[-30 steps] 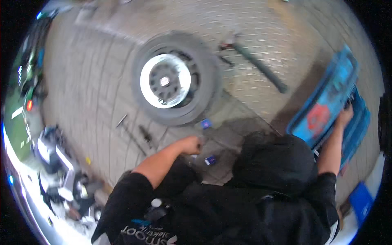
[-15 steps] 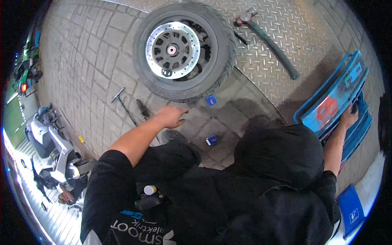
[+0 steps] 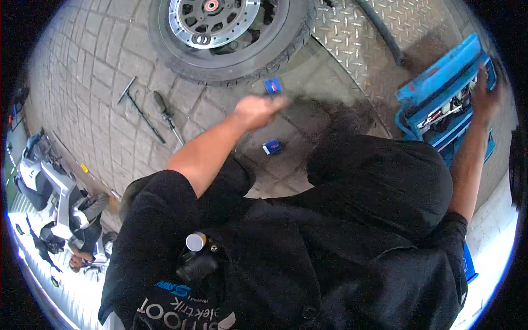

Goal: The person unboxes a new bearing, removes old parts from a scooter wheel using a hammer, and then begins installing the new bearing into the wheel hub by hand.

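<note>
My left hand [image 3: 258, 111] is over the paving between my knees, its fingertips smeared by motion, so I cannot make out whether it holds anything. Close to it lie two small blue boxes, one [image 3: 273, 86] beside the tire and another [image 3: 271, 147] nearer me. At the right, my right hand [image 3: 487, 102] is at the far end of a blue metal toolbox [image 3: 440, 66], fingers stretched and apart. Assorted tools [image 3: 448, 113] show inside the toolbox. A motorcycle wheel [image 3: 234, 63] with a brake disc [image 3: 231, 40] lies flat ahead, with dark rings [image 3: 201, 39] resting on the disc.
A T-handle wrench [image 3: 140, 110] and a screwdriver [image 3: 165, 113] lie left of my left arm. Beyond the wheel, a hammer's handle [image 3: 379, 27] rests on a diamond-plate sheet [image 3: 352, 49]. A scooter [image 3: 52, 192] stands at far left, with another person's hand [image 3: 77, 263] near it.
My left hand has moved right, away from the screwdriver. The toolbox has opened wider, baring its tools, and my right hand has shifted toward its far end. The whole view has tilted nearer me.
</note>
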Tool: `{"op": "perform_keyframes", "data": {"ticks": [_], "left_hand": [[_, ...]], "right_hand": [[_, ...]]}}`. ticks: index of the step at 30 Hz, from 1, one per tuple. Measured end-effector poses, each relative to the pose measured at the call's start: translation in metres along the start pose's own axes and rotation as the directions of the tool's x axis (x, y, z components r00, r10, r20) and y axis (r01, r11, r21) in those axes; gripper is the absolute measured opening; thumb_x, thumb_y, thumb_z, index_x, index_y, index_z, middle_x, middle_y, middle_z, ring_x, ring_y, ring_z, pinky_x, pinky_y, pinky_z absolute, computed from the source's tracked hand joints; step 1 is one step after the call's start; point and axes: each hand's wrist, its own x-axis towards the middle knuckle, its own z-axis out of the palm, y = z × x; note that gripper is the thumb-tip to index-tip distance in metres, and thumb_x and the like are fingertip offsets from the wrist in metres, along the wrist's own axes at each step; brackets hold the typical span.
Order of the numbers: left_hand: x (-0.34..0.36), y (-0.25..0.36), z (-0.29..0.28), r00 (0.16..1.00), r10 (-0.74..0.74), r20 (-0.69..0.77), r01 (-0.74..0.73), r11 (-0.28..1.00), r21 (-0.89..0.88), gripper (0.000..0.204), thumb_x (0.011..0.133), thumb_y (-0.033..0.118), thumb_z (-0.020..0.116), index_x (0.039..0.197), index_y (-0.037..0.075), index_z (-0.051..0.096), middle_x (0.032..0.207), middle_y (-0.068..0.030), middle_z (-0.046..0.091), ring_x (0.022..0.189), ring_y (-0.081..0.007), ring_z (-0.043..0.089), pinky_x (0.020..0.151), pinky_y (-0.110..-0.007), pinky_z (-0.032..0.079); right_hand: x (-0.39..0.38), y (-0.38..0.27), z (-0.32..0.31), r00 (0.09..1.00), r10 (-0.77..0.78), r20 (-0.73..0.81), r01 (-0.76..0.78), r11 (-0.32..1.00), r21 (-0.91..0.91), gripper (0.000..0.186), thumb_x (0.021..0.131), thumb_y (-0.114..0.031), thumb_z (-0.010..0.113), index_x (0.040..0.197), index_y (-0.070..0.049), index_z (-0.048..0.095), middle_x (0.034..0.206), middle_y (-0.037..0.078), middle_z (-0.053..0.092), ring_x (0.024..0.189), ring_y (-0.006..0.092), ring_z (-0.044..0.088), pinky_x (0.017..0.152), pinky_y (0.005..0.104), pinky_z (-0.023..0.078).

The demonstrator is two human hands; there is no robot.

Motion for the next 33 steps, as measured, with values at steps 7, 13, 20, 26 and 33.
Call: {"op": "perform_keyframes", "data": {"ticks": [7, 13, 20, 26, 33], "left_hand": [[-0.022, 0.006, 0.065, 0.841, 0.412, 0.351, -0.485, 0.861, 0.15, 0.066, 0.082, 0.012, 0.057, 0.142, 0.034, 0.04, 0.087, -0.0063, 0.067, 0.078, -0.0296, 0.068, 0.062, -0.042, 0.055], [-0.014, -0.003, 0.072, 0.875, 0.407, 0.261, -0.446, 0.889, 0.107, 0.054, 0.082, 0.014, 0.059, 0.134, 0.025, 0.048, 0.087, -0.009, 0.067, 0.082, -0.0311, 0.067, 0.068, -0.044, 0.054], [-0.002, 0.052, -0.029, 0.958, -0.052, -0.283, -0.172, 0.685, -0.708, 0.062, 0.079, 0.037, 0.074, 0.123, 0.002, 0.049, 0.095, -0.0198, 0.066, 0.091, -0.0313, 0.065, 0.081, -0.04, 0.051], [0.009, 0.084, -0.114, 0.854, -0.282, -0.437, -0.256, 0.503, -0.825, 0.063, 0.081, 0.033, 0.074, 0.126, -0.003, 0.048, 0.107, -0.0229, 0.064, 0.1, -0.031, 0.064, 0.089, -0.039, 0.049], [0.017, 0.078, -0.111, 0.867, -0.284, -0.41, -0.291, 0.38, -0.878, 0.059, 0.084, 0.034, 0.07, 0.124, -0.005, 0.051, 0.11, -0.0231, 0.064, 0.107, -0.0317, 0.062, 0.093, -0.039, 0.048]], "right_hand": [[-0.022, -0.138, 0.022, 0.869, -0.308, 0.387, 0.143, 0.905, 0.401, 0.045, 0.082, -0.012, 0.071, 0.125, -0.01, 0.059, 0.135, 0.016, 0.051, 0.127, 0.0335, 0.048, 0.105, 0.0396, 0.04], [-0.017, -0.198, 0.017, 0.63, -0.517, 0.58, 0.155, 0.815, 0.558, 0.044, 0.081, -0.019, 0.071, 0.122, -0.009, 0.057, 0.128, 0.017, 0.054, 0.122, 0.0361, 0.051, 0.102, 0.0409, 0.042], [-0.051, -0.234, 0.032, 0.278, -0.675, 0.684, 0.075, 0.725, 0.685, 0.061, 0.078, -0.037, 0.073, 0.128, -0.01, 0.053, 0.123, 0.016, 0.058, 0.116, 0.0338, 0.055, 0.1, 0.0417, 0.044], [-0.047, -0.251, 0.032, 0.492, -0.439, 0.752, -0.474, 0.589, 0.654, 0.065, 0.085, -0.031, 0.068, 0.139, -0.006, 0.041, 0.128, 0.018, 0.054, 0.118, 0.0297, 0.055, 0.099, 0.0412, 0.044], [-0.042, -0.25, 0.045, 0.53, -0.453, 0.717, -0.469, 0.549, 0.692, 0.055, 0.09, -0.024, 0.064, 0.135, -0.002, 0.044, 0.123, 0.017, 0.057, 0.116, 0.0263, 0.055, 0.099, 0.039, 0.043]]}}
